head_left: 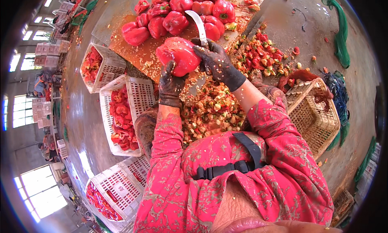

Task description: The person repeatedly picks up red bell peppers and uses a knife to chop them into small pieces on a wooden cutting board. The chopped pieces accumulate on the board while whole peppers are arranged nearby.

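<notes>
A large red bell pepper (178, 54) rests in the gloved fingers of my left hand (171, 84), which cups it from below. My right hand (220, 65), in a dark glove dotted with seeds, grips a knife (199, 26) with a curved pale blade pointing up and away from me. The fingers of that hand also come against the pepper's right side. Just beyond, a heap of whole red peppers (176, 22) lies on a low wet board (139, 57) strewn with seeds. Below my hands, between my legs, is a pile of pepper cores and seeds (212, 111).
To the left stand white plastic crates (142, 91) holding red pepper pieces (121, 115). A tan crate (313, 111) leans at my right beside blue netting (338, 91). More scraps (262, 53) lie on the floor to the right. Green netting (341, 34) lies farther off. People work in the far left background.
</notes>
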{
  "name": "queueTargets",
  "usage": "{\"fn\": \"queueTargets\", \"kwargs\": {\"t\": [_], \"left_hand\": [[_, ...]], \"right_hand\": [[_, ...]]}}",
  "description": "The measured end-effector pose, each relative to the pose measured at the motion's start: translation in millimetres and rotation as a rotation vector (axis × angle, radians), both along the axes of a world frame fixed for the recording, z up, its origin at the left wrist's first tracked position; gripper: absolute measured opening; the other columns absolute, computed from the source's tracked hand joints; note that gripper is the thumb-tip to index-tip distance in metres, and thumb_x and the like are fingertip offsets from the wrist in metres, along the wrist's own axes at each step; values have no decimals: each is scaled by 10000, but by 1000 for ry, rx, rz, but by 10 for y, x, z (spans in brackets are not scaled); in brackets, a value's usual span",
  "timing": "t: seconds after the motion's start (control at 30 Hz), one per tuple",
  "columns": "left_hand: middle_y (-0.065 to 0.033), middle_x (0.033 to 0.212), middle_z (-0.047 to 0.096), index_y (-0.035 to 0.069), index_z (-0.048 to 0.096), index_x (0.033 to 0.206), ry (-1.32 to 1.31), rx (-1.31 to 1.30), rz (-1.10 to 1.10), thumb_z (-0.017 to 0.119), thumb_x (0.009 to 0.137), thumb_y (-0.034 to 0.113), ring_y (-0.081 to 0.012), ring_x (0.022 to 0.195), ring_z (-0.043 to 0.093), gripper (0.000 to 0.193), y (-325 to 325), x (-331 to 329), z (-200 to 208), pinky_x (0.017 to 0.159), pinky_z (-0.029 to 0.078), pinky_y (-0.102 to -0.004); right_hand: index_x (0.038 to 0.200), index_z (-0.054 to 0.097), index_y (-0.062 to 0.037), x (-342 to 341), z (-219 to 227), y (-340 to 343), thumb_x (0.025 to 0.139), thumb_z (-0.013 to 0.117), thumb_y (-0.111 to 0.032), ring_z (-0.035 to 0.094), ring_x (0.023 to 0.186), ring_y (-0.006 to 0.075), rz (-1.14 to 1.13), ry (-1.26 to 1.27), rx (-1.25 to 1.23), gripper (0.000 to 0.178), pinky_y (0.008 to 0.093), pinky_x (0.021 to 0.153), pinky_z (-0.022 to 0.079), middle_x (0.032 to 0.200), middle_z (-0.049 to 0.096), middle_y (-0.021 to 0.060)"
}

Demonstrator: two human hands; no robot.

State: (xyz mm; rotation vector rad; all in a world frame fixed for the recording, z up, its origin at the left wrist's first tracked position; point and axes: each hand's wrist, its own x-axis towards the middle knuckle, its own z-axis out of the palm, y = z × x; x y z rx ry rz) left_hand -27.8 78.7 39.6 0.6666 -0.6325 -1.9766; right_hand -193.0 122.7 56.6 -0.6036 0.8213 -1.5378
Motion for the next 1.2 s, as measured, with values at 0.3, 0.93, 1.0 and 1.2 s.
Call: {"fn": "queueTargets", "kwargs": {"t": [0.3,0.93,1.0,1.2], "left_hand": [[-162,1219,484,-3,371,1264,87,-103,-3,656,708,178,-330,1139,463,651,164,209,191,987,366,-479],[-136,1242,478,16,397,1274,-138,-15,-20,656,759,281,-282,1123,493,635,373,461,213,940,432,-450],[-138,1247,475,11,392,1278,-62,3,5,673,745,323,-287,1122,493,679,394,566,71,937,434,-456],[-182,1199,505,-1,375,1282,-29,66,-25,603,745,146,-311,1082,525,601,408,548,220,912,452,-475]], "right_hand": [[1199,497,-12,-104,151,150,829,632,-239,572,618,95,259,321,-125,455,248,489,465,871,606,21],[909,577,-143,-33,-50,69,674,615,-197,549,823,245,-258,1914,-651,244,375,651,464,900,525,57],[907,575,-147,26,-20,114,679,609,-194,548,814,238,-200,1874,-640,235,370,646,462,895,527,53],[886,561,-154,-28,-139,18,710,607,-200,555,795,237,-201,1902,-592,188,379,645,457,901,531,41]]}}
